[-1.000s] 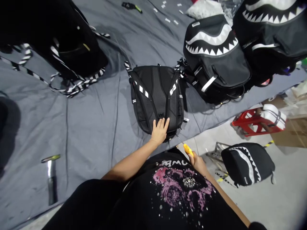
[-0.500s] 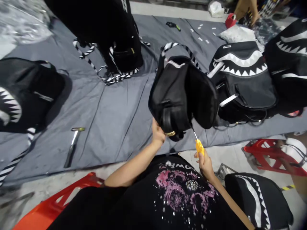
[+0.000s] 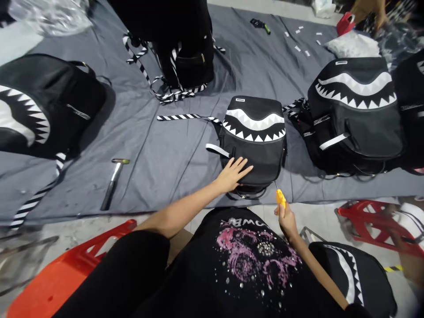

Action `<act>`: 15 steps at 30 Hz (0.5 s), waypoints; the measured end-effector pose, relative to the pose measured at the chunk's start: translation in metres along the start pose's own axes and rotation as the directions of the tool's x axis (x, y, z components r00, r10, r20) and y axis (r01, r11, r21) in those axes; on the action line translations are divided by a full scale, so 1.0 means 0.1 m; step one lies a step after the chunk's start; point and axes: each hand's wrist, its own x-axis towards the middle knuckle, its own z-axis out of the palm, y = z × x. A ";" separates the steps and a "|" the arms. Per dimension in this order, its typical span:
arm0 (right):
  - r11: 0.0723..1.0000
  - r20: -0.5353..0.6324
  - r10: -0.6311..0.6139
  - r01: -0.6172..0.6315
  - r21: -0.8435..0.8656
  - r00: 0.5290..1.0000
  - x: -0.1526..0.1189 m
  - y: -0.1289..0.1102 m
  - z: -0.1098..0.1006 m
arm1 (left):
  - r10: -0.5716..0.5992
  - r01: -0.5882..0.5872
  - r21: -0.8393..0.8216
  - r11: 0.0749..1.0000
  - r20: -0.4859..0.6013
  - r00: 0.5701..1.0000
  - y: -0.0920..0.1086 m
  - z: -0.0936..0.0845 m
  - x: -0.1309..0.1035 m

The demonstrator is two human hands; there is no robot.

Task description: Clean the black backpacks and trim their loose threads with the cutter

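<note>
A small black backpack (image 3: pixel 253 161) lies on the grey cloth with its white shark-mouth front facing up. My left hand (image 3: pixel 232 176) is spread flat on its lower left part, fingers apart. In my right hand (image 3: pixel 286 219) is a yellow-handled tool (image 3: pixel 280 198) with a thin metal shaft; its exact kind is unclear. The shaft's tip is at the bag's lower right corner. A black-and-white striped strap (image 3: pixel 180 117) stretches left from the bag, and a white zipper pull (image 3: pixel 217 149) sticks out from its left side.
A hammer (image 3: pixel 114 183) lies to the left. Other black backpacks (image 3: pixel 359 110) stand right, left and behind. Red stools (image 3: pixel 62 282) flank me, and another bag (image 3: pixel 357 278) is low at right. A co-worker's hand (image 3: pixel 380 15) shows at the far right.
The small backpack, earlier tilted up with its flap hanging open, now lies flat, front up. My left hand went from gripping its bottom edge to resting on it. The view shifted.
</note>
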 end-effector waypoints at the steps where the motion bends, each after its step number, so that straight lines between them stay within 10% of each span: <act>1: 1.000 -0.009 0.008 -0.008 0.000 1.000 -0.05 -0.01 0.00 | -0.030 0.030 -0.052 0.998 -0.003 1.000 -0.02 -0.02 0.14; 8: 0.996 -0.146 0.076 -0.069 0.052 0.986 -0.48 -0.15 0.14 | -0.171 0.120 -0.251 0.960 -0.193 0.966 0.22 -0.60 0.67; 15: 0.981 -0.205 0.035 0.006 0.195 0.978 -0.56 -0.48 0.30 | -0.093 0.074 -0.199 0.977 -0.089 0.992 0.48 -0.90 0.74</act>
